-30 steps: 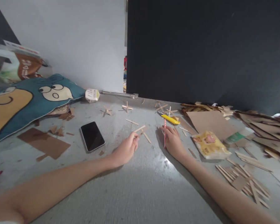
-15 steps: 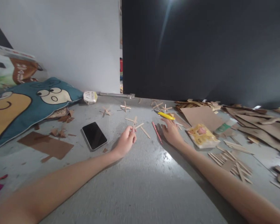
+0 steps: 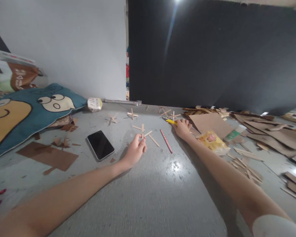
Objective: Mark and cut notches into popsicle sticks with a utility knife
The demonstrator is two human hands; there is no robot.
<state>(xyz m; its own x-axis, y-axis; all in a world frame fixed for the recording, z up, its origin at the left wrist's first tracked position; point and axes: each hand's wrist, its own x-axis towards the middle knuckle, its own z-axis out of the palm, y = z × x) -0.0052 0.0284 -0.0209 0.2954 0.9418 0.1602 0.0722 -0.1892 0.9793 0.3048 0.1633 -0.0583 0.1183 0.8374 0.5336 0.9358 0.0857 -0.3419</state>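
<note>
My left hand is closed, pinching a wooden craft stick that stands roughly upright. Just beyond it, several loose craft sticks lie on the grey table. My right hand has its fingers curled over a yellow utility knife, whose front part sticks out to the left; the rest is hidden under the hand. Between the hands lies a pink patterned pencil. Farther back, small crossed-stick pieces stand on the table.
A phone lies left of my left hand, near brown cardboard and a teal cushion. On the right are a yellow tissue pack, a glue stick, a pile of sticks and cardboard sheets. A dark panel rises behind.
My right hand has moved slightly right and back, its fingers now curled around the yellow knife. The left hand's stick is now more upright. The view has shifted a little.
</note>
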